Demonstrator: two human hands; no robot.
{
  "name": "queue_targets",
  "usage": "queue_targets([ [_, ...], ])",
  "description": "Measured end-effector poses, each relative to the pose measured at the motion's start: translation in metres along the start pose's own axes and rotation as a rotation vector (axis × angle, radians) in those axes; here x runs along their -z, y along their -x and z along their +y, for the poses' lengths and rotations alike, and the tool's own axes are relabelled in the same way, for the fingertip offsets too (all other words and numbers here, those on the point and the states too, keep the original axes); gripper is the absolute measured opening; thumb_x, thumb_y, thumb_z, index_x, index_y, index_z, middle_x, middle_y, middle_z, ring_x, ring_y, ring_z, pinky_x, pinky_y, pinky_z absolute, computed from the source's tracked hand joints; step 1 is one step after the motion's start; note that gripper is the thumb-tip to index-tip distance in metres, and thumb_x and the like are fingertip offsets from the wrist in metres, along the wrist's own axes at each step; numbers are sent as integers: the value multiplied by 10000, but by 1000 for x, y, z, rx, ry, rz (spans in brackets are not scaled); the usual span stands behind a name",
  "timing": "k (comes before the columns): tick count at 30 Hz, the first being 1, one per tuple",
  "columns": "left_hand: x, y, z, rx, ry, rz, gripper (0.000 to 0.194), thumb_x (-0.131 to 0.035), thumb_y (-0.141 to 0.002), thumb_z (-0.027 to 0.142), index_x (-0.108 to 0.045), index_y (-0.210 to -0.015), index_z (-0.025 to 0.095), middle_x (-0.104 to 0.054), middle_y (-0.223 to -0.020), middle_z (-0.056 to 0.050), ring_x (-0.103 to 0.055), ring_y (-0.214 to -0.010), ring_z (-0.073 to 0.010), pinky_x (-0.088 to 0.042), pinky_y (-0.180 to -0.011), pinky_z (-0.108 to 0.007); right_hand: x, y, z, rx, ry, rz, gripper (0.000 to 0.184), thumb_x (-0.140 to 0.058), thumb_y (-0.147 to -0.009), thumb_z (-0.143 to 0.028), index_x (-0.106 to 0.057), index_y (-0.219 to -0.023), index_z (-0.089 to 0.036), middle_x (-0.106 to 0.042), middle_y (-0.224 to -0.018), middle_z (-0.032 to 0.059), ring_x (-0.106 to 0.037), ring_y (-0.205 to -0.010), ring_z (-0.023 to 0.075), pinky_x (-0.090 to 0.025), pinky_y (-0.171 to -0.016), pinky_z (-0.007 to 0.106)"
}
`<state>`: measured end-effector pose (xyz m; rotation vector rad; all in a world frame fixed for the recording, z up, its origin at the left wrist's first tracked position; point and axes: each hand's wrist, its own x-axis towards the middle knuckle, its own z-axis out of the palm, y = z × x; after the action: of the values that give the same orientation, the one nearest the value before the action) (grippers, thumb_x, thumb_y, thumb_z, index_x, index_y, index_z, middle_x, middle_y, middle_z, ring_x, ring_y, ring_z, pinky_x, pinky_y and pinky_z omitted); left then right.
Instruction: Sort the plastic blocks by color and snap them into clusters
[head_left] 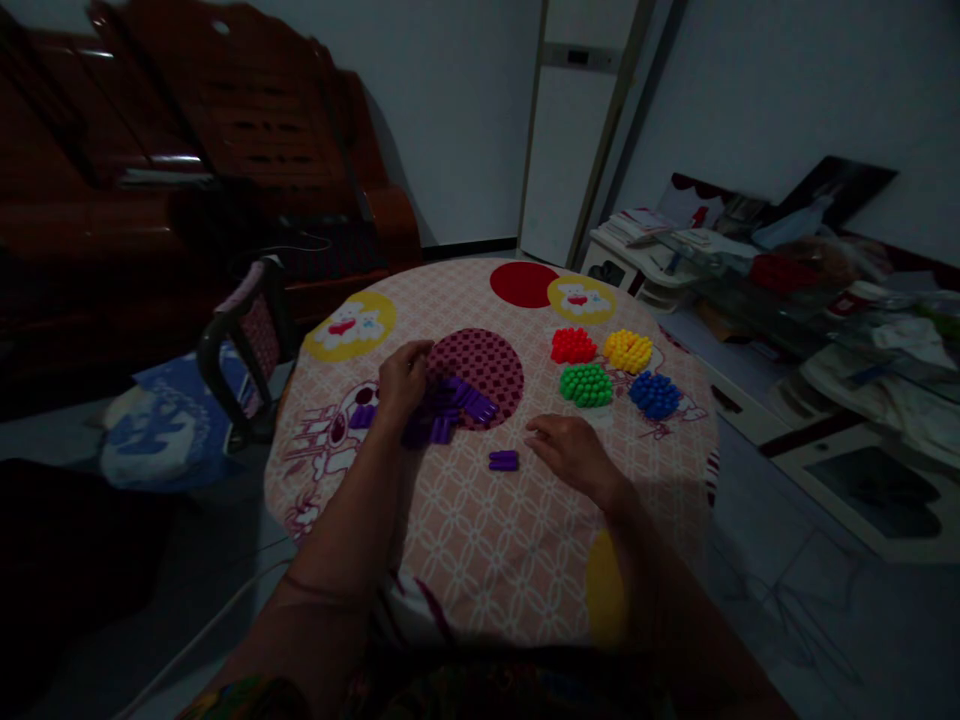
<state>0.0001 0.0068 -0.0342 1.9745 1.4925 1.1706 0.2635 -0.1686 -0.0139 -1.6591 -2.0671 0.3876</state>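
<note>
My left hand (pixel 405 378) is over the left side of a loose heap of small purple plastic sticks (pixel 454 400). Its fingers are curled downward, and whatever they may hold is hidden. To the right, my right hand (pixel 574 450) hovers low over the cloth, its thumb and fingers slightly apart with nothing visible between them. A small purple group of sticks (pixel 503 460) lies just left of its fingertips. Beyond that hand sit tight clusters of round-tipped pieces: red (pixel 574 346), yellow (pixel 628 351), green (pixel 586 385) and blue (pixel 655 395).
A patterned cloth covers the round table (pixel 480 540). A chair (pixel 251 350) stands against its left side, with a blue-and-white bag (pixel 176 425) on the floor beyond. Wooden seating (pixel 247 120) lines the back left; a cluttered glass-topped cabinet (pixel 795 310) runs along the right.
</note>
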Motion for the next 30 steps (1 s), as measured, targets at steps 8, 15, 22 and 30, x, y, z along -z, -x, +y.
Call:
queue_targets([
  [8, 62, 0, -74, 252, -338, 84, 212, -692, -772, 400, -697, -795, 189, -764, -849, -104, -696, -1029, -356, -496, -890, -457, -40, -55, -31, -22, 141, 2, 280, -640, -954, -324, -618, -1202, -196, -677, -1167, 128, -612, -1092, 257, -475, -926, 375],
  [15, 52, 10, -66, 204, -368, -122, 235, -687, -808, 360, -741, -932, 168, -773, -812, -121, -721, -916, -317, -502, -820, -406, -60, -69, -38, 25, 178, 21, 296, -710, -877, -234, -651, -1167, -223, -655, -1160, 116, -578, -1114, 273, -476, -953, 396],
  [22, 9, 18, -5, 19, -318, -344, 363, -596, -869, 319, -743, -1185, 215, -771, -1168, -111, -708, -1094, -304, -520, -983, -401, -49, -62, -23, -47, -142, 58, 451, -720, -750, -115, -691, -1181, -243, -709, -1063, 44, -650, -944, 212, -512, -885, 338],
  [30, -23, 33, 31, -106, -199, -451, 402, -564, -893, 318, -740, -1236, 204, -779, -1135, -102, -720, -1006, -287, -535, -947, -398, -21, -20, 5, -194, -453, 221, 363, -659, -733, -212, -726, -1090, -200, -648, -722, -28, -606, -666, 152, -485, -641, 264],
])
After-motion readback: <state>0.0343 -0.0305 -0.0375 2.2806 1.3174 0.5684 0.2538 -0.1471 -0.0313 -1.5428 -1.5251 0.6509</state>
